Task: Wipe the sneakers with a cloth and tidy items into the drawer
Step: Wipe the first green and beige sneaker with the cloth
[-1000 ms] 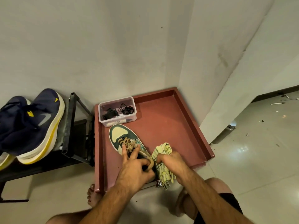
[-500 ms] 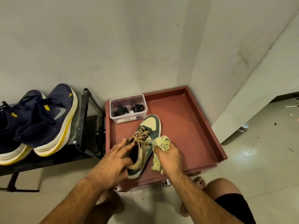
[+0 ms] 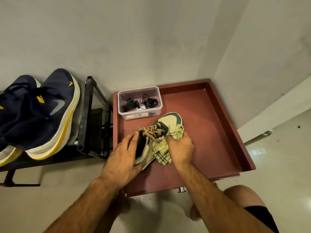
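Left hand [image 3: 123, 161] holds the sneaker [image 3: 158, 137] at its heel collar inside the drawer [image 3: 218, 132]. Right hand [image 3: 180, 147] grips the cloth [image 3: 162, 151], pressed against the sneaker's side.

We see the sneaker [image 3: 168, 125] lying in the drawer [image 3: 218, 132], the plastic box [image 3: 139, 102] just behind it in the drawer's far left corner; left of the drawer, two running shoes [image 3: 42, 115] sit on a rack [image 3: 87, 118].

Green-cream sneaker [image 3: 170, 121] (cloth [image 3: 162, 148] against it) lies in drawer [image 3: 218, 132].
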